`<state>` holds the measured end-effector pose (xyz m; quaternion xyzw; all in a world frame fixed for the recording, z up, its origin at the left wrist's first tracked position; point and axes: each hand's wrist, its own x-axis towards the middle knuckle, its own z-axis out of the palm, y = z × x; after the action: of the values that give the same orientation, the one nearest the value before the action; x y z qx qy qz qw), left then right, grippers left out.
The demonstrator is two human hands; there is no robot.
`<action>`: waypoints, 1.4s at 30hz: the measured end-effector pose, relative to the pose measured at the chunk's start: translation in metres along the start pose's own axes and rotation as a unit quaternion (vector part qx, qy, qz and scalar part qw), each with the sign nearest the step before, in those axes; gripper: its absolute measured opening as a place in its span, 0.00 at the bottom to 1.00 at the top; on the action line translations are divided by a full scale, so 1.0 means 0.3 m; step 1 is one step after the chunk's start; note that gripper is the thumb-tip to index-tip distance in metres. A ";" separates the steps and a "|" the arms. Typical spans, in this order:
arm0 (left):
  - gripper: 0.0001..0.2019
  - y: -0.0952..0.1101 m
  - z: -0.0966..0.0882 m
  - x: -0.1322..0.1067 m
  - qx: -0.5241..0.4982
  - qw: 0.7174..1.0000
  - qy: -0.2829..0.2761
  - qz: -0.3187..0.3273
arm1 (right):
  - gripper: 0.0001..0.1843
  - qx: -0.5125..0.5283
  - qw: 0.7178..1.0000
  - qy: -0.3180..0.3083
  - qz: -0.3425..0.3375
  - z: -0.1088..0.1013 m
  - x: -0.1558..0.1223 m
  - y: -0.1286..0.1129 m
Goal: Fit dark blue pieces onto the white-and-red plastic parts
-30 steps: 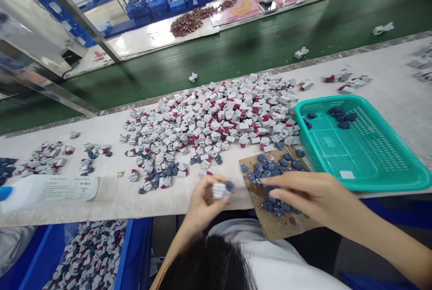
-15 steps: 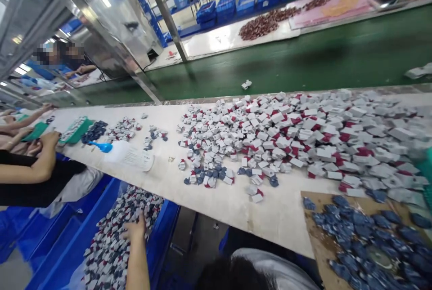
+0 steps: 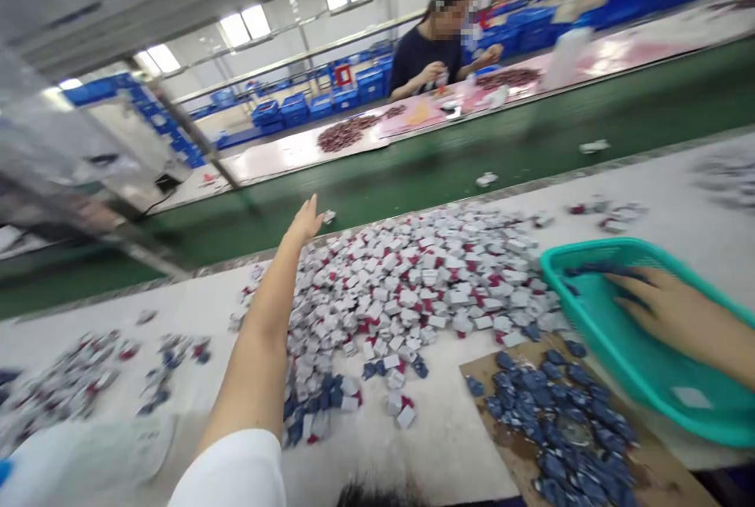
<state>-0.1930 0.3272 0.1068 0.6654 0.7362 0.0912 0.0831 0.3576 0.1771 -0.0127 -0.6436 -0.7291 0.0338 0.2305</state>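
Note:
My left hand [image 3: 307,220] reaches across the table to the edge of the green belt, fingers stretched out, beside a small white piece [image 3: 329,217]. It appears open; whether the thumb touches the piece, I cannot tell. Inside a turquoise plastic basket [image 3: 628,244] at the right is my right hand [image 3: 654,306], somewhat blurred, its fingers extended and apart. Dark blue pieces [image 3: 595,267] lie at its fingertips. Below my left forearm spreads a big heap of white blocky pieces with dark red parts [image 3: 406,287]. More dark blue pieces [image 3: 548,405] lie on a brown cardboard sheet [image 3: 507,444].
Behind the table runs a green conveyor belt [image 3: 413,181] carrying a few white pieces [image 3: 487,179]. Across it a person [image 3: 433,51] works near a pile of brownish-red pieces [image 3: 348,132]. Smaller piles [image 3: 76,381] and a white sheet [image 3: 118,448] lie at the left.
The view has swung right. My left hand has gone from above the blue bin of pieces to the belt's edge. My right hand and most of the turquoise basket have come into view.

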 end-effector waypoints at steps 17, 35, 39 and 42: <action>0.20 -0.040 0.033 -0.139 -0.073 0.994 0.077 -0.022 | 0.12 0.070 0.984 -0.162 -0.023 -0.125 -0.029 -0.091; 0.22 0.441 0.362 -1.209 -0.680 0.696 -0.082 -0.215 | 0.19 0.335 0.917 -0.213 0.028 -0.207 -0.400 -0.504; 0.21 0.472 0.357 -1.186 -0.694 0.685 -0.155 -0.161 | 0.18 0.237 0.960 -0.143 -0.041 -0.140 -0.450 -0.500; 0.21 0.489 0.355 -1.166 -0.702 0.681 -0.146 -0.150 | 0.14 0.178 0.967 -0.147 -0.105 -0.112 -0.455 -0.484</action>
<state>0.0098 -0.0041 0.0397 0.2978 0.5244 0.4693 0.6450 0.2453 0.0141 0.0274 -0.5003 -0.8006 0.2325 0.2338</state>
